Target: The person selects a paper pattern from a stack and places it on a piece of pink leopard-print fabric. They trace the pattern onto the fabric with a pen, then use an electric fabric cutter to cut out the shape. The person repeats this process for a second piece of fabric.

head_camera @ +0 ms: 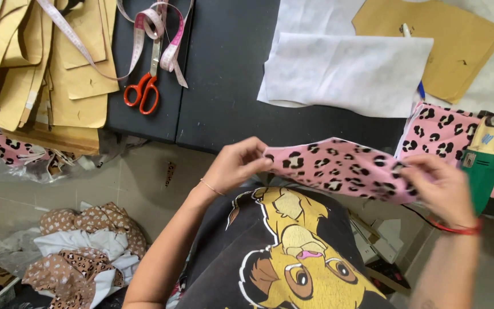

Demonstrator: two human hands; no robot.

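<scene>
A pink fabric piece with black leopard spots [338, 167] is stretched between both hands just off the near edge of the black table [224, 86]. My left hand [236, 165] pinches its left end. My right hand [442, 187], blurred, grips its right end and wears a red band at the wrist. More of the same pink spotted fabric [447, 134] lies on the table to the right, with a green and cream electric cutter [486, 157] standing on it, next to my right hand.
White fabric sheets [344, 71] and a tan paper pattern [458, 46] lie at the table's back. Orange-handled scissors [143, 88] and a pink tape measure [155, 34] lie left of centre, beside stacked tan patterns [47, 68]. Fabric scraps [87, 252] are heaped on the floor.
</scene>
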